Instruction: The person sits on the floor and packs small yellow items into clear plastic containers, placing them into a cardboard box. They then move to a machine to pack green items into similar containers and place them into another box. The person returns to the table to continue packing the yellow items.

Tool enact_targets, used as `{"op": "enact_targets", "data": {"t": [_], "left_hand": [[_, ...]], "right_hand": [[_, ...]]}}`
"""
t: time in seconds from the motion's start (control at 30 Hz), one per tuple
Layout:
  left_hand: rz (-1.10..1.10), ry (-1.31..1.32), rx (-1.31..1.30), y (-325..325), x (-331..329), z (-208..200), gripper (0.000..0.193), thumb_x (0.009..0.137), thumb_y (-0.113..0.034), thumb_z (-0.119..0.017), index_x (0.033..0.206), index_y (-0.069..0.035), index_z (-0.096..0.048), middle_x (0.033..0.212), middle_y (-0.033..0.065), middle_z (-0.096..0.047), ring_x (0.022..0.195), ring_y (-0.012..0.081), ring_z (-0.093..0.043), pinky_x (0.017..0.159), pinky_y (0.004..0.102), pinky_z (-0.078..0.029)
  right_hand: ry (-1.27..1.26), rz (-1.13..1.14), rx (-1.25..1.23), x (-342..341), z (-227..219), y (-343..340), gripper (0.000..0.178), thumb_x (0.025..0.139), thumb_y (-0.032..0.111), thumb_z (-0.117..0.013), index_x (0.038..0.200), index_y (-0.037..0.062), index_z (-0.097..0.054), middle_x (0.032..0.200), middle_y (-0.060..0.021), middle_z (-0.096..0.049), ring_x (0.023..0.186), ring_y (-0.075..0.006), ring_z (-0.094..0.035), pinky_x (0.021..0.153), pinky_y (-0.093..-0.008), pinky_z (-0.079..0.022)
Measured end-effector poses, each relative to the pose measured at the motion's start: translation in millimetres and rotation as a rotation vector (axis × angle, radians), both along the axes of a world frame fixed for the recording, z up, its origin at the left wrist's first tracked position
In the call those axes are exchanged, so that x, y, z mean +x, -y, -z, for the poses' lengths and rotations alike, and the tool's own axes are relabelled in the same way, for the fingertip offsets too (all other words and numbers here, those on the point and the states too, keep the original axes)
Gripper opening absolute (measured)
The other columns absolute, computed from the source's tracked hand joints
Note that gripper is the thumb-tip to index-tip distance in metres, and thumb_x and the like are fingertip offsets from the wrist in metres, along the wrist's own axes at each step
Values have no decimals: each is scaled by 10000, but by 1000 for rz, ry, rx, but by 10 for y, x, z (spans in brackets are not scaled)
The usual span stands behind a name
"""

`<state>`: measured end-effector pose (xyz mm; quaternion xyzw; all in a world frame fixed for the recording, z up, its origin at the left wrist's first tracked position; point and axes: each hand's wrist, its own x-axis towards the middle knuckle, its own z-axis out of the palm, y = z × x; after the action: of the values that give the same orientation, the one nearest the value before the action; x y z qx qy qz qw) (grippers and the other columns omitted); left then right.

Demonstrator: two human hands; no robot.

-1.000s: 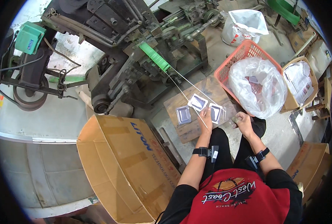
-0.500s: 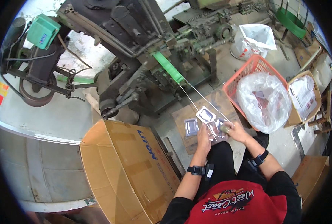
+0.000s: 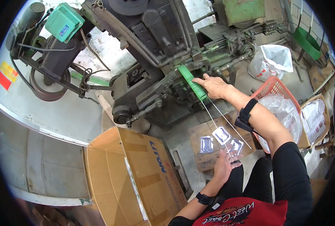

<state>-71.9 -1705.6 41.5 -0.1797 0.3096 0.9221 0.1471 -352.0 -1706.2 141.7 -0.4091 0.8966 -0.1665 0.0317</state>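
My right hand [image 3: 213, 86] reaches out to the green ridged chute [image 3: 193, 83] of the machine, its fingers stretched out by the chute's right side. Two thin pale rods [image 3: 227, 122] slope down from the chute toward my lap. My left hand [image 3: 222, 168] is low, near my knee, with its fingers against clear plastic pieces [image 3: 234, 153] by the rods' lower end. Just beyond it a clear shallow tray [image 3: 221, 135] rests at the rods. Another small tray [image 3: 206, 144] lies to the left on a wooden board [image 3: 198, 132].
The dark machine [image 3: 152, 45] stands in front of me. A large open cardboard box [image 3: 144, 169] is at left. On the right stand an orange basket [image 3: 276, 88] lined with a clear bag [image 3: 282, 113], a white sack [image 3: 271, 62] and a paper-filled carton [image 3: 313, 116].
My right hand has left the clear plastic pieces and moved up and forward to the green chute. The left hand stays low beside the pieces. The whole view has shifted.
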Motion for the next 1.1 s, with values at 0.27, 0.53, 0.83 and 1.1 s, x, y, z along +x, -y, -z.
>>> {"op": "enact_targets", "data": {"t": [0.27, 0.53, 0.83, 1.1], "left_hand": [[-133, 12, 5, -214, -69, -190, 625, 944, -518, -245, 1323, -25, -313, 1127, 131, -501, 1011, 272, -549, 796, 396, -482], [-257, 24, 120, -290, -132, -130, 537, 949, -482, -300, 1243, -39, -382, 1086, 136, -521, 970, 291, -572, 779, 439, -501], [-141, 95, 76, -150, -175, -253, 482, 946, -490, -273, 1189, -109, -442, 1124, 76, -563, 1010, 252, -582, 778, 478, -516], [-48, 152, -192, -176, -217, -292, 362, 905, -383, -390, 1042, -76, -525, 932, 98, -600, 790, 235, -636, 558, 438, -554]], "right_hand": [[242, -95, -87, 824, 75, -562, 219, 731, 15, -551, 934, 37, -629, 866, -152, -553, 876, -339, -564, 733, -403, -452], [452, 46, -458, 1204, 392, -908, 257, 706, 15, -563, 953, -16, -629, 821, -169, -621, 726, -285, -597, 657, -355, -459], [316, 114, -514, 1834, 353, -1200, 195, 699, 6, -525, 879, 10, -601, 770, -195, -606, 714, -392, -566, 618, -408, -443], [-63, 230, -365, 2191, 191, -1241, 263, 614, -27, -525, 855, 33, -613, 822, -147, -560, 776, -349, -566, 677, -421, -460]]}}
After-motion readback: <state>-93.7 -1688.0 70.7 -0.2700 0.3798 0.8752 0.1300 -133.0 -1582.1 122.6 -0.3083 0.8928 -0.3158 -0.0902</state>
